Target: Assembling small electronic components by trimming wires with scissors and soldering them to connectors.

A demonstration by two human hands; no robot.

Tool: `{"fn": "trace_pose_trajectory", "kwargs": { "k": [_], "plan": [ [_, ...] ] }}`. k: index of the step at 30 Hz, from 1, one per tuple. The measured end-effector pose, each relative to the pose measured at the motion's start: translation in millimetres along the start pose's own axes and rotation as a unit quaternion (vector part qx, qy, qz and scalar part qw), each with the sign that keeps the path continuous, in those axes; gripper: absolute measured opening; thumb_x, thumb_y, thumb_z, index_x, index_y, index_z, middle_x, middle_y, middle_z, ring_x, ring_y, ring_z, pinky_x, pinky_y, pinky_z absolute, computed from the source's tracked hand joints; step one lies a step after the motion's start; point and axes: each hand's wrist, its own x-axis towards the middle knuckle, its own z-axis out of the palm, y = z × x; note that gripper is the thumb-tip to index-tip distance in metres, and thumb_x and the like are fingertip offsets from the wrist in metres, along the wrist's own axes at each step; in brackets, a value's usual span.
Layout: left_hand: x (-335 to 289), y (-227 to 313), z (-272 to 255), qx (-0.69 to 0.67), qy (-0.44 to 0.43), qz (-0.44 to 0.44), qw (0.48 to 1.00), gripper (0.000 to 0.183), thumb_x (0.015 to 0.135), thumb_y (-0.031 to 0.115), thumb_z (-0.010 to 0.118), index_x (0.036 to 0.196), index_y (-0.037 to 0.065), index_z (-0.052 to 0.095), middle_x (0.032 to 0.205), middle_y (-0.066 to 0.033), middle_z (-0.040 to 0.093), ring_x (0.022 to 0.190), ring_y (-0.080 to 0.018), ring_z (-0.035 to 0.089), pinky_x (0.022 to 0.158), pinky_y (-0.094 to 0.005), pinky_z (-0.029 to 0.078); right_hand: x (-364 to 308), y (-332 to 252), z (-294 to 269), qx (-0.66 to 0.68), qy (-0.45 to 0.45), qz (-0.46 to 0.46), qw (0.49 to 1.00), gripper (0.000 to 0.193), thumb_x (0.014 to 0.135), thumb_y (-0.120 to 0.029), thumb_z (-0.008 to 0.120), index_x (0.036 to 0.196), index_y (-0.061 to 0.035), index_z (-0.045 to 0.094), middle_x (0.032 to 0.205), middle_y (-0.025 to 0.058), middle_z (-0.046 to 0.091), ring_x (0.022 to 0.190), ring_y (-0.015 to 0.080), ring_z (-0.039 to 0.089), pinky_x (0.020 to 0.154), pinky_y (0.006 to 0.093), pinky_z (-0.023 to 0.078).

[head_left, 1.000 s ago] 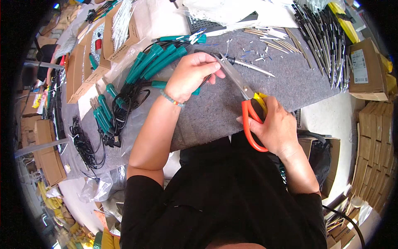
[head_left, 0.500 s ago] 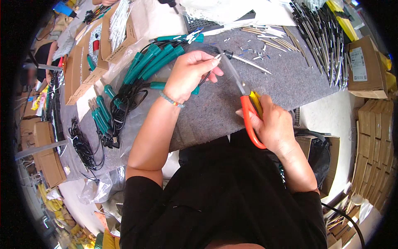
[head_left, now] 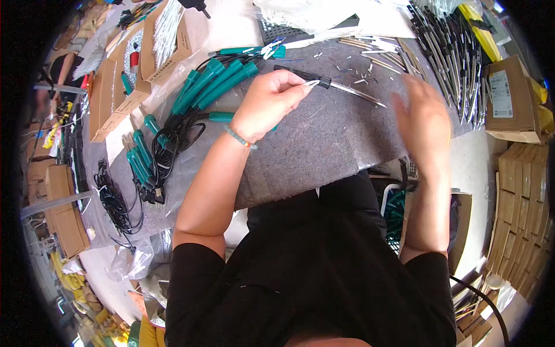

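My left hand (head_left: pixel 272 99), a beaded bracelet at its wrist, pinches thin white wire ends (head_left: pixel 313 82) between thumb and forefinger. Just beyond those tips lies a slim metal rod (head_left: pixel 359 94) with a black part (head_left: pixel 324 80) at its near end; whether the wires touch it I cannot tell. My right hand (head_left: pixel 426 121) is raised over the right side of the grey mat, blurred, fingers apart and seemingly holding nothing. Partly behind my left wrist is a green handle (head_left: pixel 219 117). Several ribbed green handles (head_left: pixel 215 87) with black cables lie to the left.
Loose thin rods and small white sleeves (head_left: pixel 358 74) are scattered on the grey mat (head_left: pixel 324 153). A thick pile of metal rods (head_left: pixel 448 63) lies at the right beside a cardboard box (head_left: pixel 509 98). Open boxes (head_left: pixel 118 95) stand at the left; a green-filled basket (head_left: pixel 395 214) is below the table edge.
The orange-handled scissors have left my right hand and are out of sight. That hand has moved right and up, toward the rod pile. My left hand stays nearly in place, still pinching.
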Motion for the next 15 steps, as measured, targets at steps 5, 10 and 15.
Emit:
{"fn": "trace_pose_trajectory", "kwargs": {
  "k": [5,10,15],
  "plan": [
    [-1,2,3,0.036,0.012,0.003,0.999,0.013,0.087,0.011,0.064,0.093,0.000,0.064,0.076,0.0016,0.060,0.064,-0.0035,0.049,0.056,-0.0186,0.040,23,-45,57,0.253,-0.030,-0.117,0.960,0.040,0.079,-0.023,0.067,0.113,-0.0052,0.058,0.100,0.0142,0.064,0.098,0.0314,0.059,0.090,0.0407,0.044],
    [2,-8,5,0.037,0.035,0.046,0.998,0.014,0.086,0.010,0.066,0.093,-0.002,0.066,0.079,-0.0009,0.064,0.070,-0.0045,0.055,0.060,-0.0203,0.044,18,-54,72,0.250,0.022,-0.103,0.963,0.027,0.079,-0.021,0.066,0.104,-0.0105,0.063,0.086,0.0073,0.063,0.084,0.0267,0.063,0.074,0.0373,0.051],
    [-4,8,2,0.045,0.023,-0.008,0.999,0.015,0.086,0.011,0.065,0.094,-0.001,0.067,0.075,-0.0013,0.064,0.066,-0.0051,0.056,0.057,-0.0208,0.045,17,-53,73,0.239,0.042,-0.078,0.967,0.026,0.078,-0.020,0.067,0.102,-0.0117,0.064,0.085,0.0057,0.062,0.080,0.0250,0.064,0.067,0.0348,0.052]
  ]
}}
